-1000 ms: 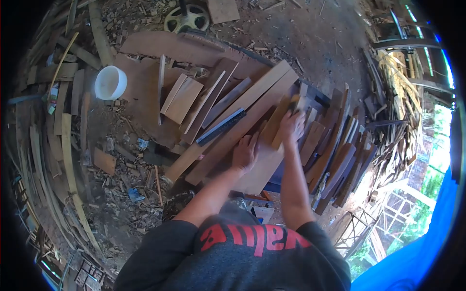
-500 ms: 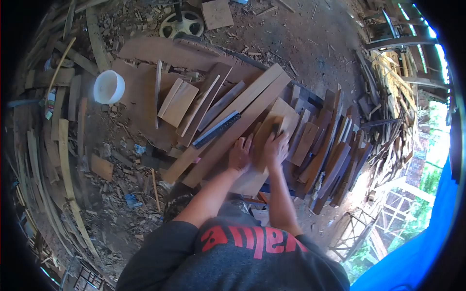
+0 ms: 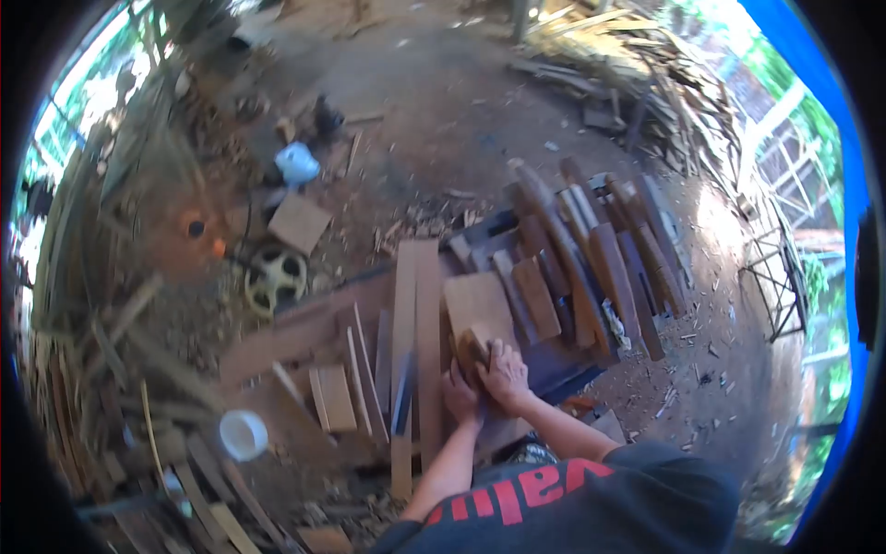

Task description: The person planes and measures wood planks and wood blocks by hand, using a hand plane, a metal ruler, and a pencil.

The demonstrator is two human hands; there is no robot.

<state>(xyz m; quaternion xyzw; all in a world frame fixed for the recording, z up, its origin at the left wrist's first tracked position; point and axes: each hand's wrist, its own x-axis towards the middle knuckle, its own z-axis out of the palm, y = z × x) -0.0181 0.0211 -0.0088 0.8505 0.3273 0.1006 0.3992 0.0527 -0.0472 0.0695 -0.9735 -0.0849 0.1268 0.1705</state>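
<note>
My right hand (image 3: pixel 505 375) is closed on a small brown wooden block (image 3: pixel 469 358) with a dark top. Beside it on the left, my left hand (image 3: pixel 460 395) presses its fingers against the same block. Under the block lies a flat pale board (image 3: pixel 478 309), its lower part hidden by my hands. Just left of my left hand run two long planks (image 3: pixel 427 323), with a dark blue-grey ruler-like strip (image 3: pixel 402 392) resting along them. The exact grip of my left fingers is blurred.
Stacked dark wood pieces (image 3: pixel 604 249) stand right of the board. A white bucket (image 3: pixel 244 435) and a wheel (image 3: pixel 276 281) are at the left. Short boards (image 3: pixel 333 399) lie left of the planks. A blue-white bag (image 3: pixel 297 163) lies farther off.
The view has turned and tilted up, so the bench and planks appear rotated and more floor shows. My hands have come closer together, at the near end of the pale board.
</note>
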